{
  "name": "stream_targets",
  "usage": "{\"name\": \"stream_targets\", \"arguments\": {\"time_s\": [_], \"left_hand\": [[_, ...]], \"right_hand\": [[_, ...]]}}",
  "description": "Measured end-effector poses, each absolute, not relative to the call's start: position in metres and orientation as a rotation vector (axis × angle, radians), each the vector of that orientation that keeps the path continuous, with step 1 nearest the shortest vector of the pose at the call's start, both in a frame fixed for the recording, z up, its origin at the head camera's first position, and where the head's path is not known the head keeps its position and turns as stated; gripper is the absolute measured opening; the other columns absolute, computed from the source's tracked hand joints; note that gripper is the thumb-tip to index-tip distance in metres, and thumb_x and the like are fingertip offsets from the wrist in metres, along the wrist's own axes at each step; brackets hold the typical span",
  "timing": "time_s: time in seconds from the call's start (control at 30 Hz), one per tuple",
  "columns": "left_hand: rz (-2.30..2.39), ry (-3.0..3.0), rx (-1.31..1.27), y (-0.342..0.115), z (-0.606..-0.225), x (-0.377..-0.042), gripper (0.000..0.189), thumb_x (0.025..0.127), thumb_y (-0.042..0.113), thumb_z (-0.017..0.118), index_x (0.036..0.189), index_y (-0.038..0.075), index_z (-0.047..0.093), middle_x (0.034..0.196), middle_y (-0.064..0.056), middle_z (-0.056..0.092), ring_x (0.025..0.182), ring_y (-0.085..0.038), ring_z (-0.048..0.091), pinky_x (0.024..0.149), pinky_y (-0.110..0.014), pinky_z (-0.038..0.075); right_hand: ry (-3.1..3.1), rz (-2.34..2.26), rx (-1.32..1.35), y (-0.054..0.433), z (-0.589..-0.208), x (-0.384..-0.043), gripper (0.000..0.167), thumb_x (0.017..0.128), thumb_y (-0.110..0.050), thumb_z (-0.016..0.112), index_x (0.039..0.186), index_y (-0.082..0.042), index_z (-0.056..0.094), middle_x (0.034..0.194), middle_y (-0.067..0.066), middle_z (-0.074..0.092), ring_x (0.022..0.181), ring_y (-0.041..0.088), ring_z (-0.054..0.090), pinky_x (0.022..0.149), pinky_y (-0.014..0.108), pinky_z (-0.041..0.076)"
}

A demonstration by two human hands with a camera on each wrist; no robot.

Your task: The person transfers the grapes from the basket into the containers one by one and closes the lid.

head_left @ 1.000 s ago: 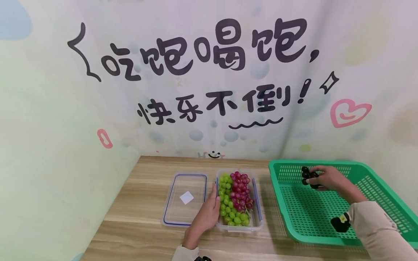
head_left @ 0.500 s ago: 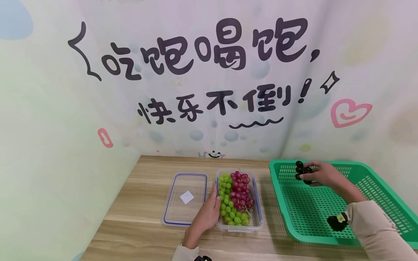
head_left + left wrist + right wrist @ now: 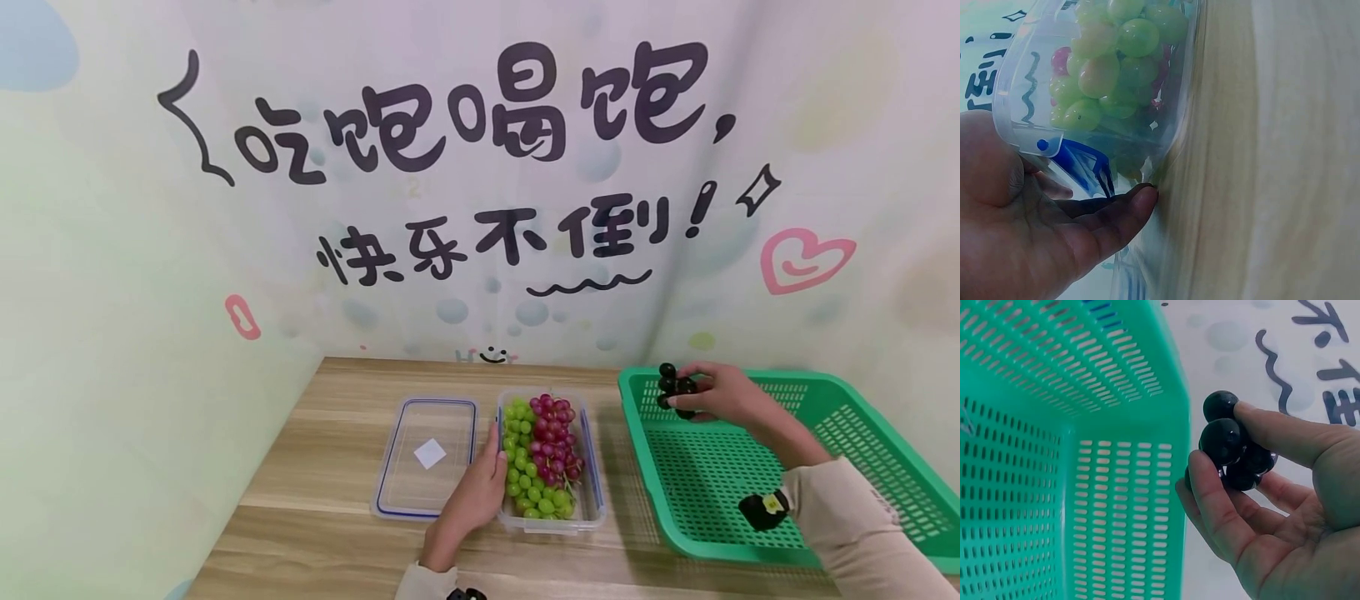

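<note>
My right hand pinches a small bunch of black grapes between thumb and fingers, held above the left back part of the green basket. A clear lidless food container with blue-edged sides stands left of the basket. Green grapes fill its left half, and red grapes lie along the right. Against the container's left wall rests my left hand, its fingers fairly straight along the side. In the left wrist view those fingertips lie low beside a blue clip.
Left of the container, a clear lid with a blue seal lies flat on the wooden table, a white square label on it. Behind rises a printed wall sheet with black lettering.
My right hand has moved left and slightly up with the black grapes, toward the basket's left rim. The left hand and the container have stayed in place.
</note>
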State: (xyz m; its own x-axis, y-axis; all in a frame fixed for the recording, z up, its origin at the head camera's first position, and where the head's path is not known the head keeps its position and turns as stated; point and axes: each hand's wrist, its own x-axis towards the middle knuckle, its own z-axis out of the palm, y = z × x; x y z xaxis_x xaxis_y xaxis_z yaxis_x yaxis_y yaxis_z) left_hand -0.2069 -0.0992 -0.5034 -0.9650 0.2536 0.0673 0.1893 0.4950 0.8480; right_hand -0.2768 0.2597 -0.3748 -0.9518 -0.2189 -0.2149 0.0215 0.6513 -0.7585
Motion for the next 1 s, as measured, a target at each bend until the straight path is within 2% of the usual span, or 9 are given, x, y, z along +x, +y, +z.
{"name": "stream_targets", "arguments": {"time_s": [0.37, 0.6, 0.83, 1.0], "left_hand": [[1.49, 2.656, 0.385, -0.099, -0.502, -0.206, 0.055, 0.11, 0.016, 0.024, 0.156, -0.005, 0.005, 0.163, -0.026, 0.01, 0.149, -0.042, 0.015, 0.12, -0.055, 0.018], [1.497, 2.654, 0.388, -0.099, -0.501, -0.206, 0.055, 0.11, 0.015, 0.025, 0.156, -0.005, 0.004, 0.162, -0.026, 0.01, 0.149, -0.043, 0.015, 0.12, -0.056, 0.018], [1.495, 2.656, 0.393, -0.099, -0.502, -0.207, 0.055, 0.11, 0.015, 0.025, 0.156, -0.006, 0.005, 0.162, -0.026, 0.01, 0.149, -0.042, 0.015, 0.12, -0.056, 0.018], [1.499, 2.657, 0.397, -0.099, -0.502, -0.207, 0.054, 0.11, 0.015, 0.025, 0.156, -0.006, 0.005, 0.162, -0.027, 0.01, 0.149, -0.043, 0.015, 0.12, -0.056, 0.018]], "right_hand": [[2.586, -1.183, -0.204, 0.237, -0.369, -0.271, 0.062, 0.092, -0.021, 0.072, 0.137, 0.009, 0.043, 0.124, 0.036, 0.054, 0.088, 0.024, 0.071, 0.077, 0.039, 0.061], [2.582, -1.21, -0.267, 0.222, -0.368, -0.266, 0.057, 0.09, -0.018, 0.073, 0.133, 0.009, 0.048, 0.118, 0.031, 0.057, 0.086, 0.022, 0.07, 0.076, 0.037, 0.062], [2.584, -1.204, -0.291, 0.206, -0.366, -0.258, 0.056, 0.089, -0.017, 0.074, 0.134, 0.007, 0.05, 0.124, 0.034, 0.054, 0.087, 0.022, 0.07, 0.075, 0.037, 0.061], [2.604, -1.158, -0.317, 0.198, -0.366, -0.255, 0.054, 0.089, -0.019, 0.075, 0.132, 0.005, 0.052, 0.121, 0.031, 0.058, 0.088, 0.022, 0.069, 0.073, 0.036, 0.06]]}}
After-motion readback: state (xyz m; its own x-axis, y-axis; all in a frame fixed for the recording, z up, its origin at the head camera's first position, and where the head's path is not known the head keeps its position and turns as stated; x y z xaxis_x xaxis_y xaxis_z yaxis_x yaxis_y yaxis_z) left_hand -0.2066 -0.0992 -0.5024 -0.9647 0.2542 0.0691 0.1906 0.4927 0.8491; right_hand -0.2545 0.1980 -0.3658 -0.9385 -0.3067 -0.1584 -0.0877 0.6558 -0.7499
